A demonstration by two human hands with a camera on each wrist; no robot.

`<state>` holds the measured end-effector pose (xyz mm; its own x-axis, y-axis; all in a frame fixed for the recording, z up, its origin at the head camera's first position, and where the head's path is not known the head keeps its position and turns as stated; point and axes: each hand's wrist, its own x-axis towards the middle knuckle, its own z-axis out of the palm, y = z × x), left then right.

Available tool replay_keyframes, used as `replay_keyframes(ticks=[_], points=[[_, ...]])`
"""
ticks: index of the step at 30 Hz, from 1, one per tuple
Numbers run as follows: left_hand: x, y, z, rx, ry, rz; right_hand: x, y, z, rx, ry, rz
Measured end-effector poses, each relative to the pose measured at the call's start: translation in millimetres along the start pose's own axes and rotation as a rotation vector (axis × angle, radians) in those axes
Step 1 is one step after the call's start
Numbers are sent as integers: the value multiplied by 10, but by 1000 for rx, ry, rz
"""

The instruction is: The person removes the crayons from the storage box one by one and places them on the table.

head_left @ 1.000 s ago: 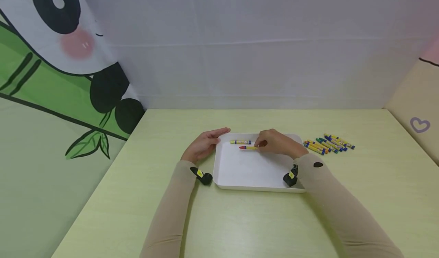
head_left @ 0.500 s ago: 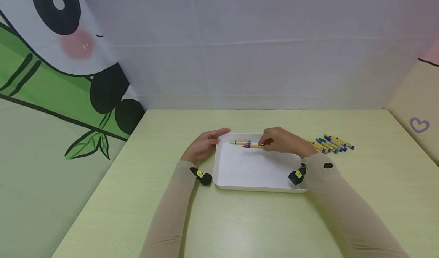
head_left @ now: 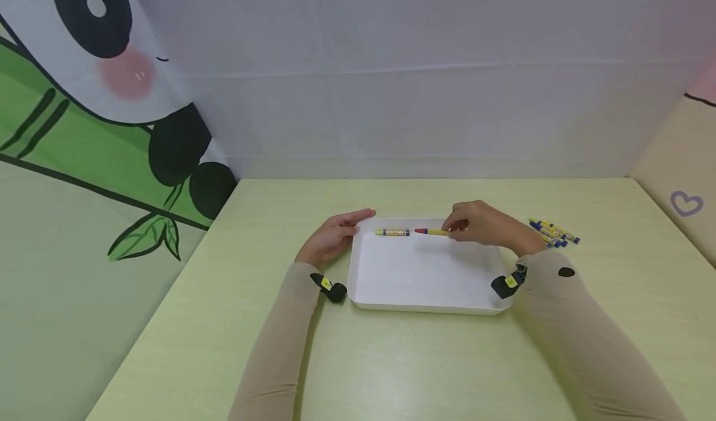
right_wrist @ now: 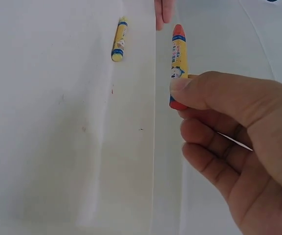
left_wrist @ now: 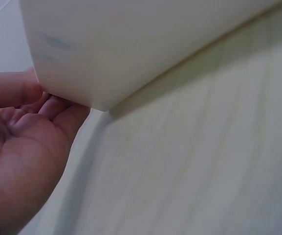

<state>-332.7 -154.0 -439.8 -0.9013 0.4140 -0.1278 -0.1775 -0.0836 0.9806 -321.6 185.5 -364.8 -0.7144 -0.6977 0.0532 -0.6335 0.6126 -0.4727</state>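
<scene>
My right hand (head_left: 483,225) pinches a red crayon (head_left: 429,231) between thumb and forefinger, over the back part of the white tray (head_left: 414,284). In the right wrist view the crayon (right_wrist: 179,54) has a yellow and blue wrapper, its red tip pointing away from my hand; the other fingers are curled beneath. A yellow crayon (head_left: 393,232) lies in the tray near its back edge, in line with the red one. My left hand (head_left: 331,237) holds the tray's back left corner, thumb at the rim and fingers along the outside; the left wrist view shows the tray wall (left_wrist: 106,58) from outside.
Several crayons (head_left: 550,229) lie in a slanted group on the table right of the tray, partly hidden by my right wrist. The pale wooden table (head_left: 403,365) meets a white backdrop (head_left: 414,116) behind, with printed panels at both sides.
My right hand has moved right and slightly toward the back with the red crayon, from in front of the yellow crayon to its right. The left hand and tray have stayed put.
</scene>
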Motion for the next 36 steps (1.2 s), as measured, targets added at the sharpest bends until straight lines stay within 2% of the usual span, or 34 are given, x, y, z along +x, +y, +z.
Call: replay_keyframes(ticks=[12,21,36], points=[[-40,32,-15,-21,-16,0,-329,26,-242,-27,86,70],[-28,35,3,-8,-1,6,-409,166,-277,12,88,207],[3,19,36,7,3,9,-613,423,-288,19,147,225]])
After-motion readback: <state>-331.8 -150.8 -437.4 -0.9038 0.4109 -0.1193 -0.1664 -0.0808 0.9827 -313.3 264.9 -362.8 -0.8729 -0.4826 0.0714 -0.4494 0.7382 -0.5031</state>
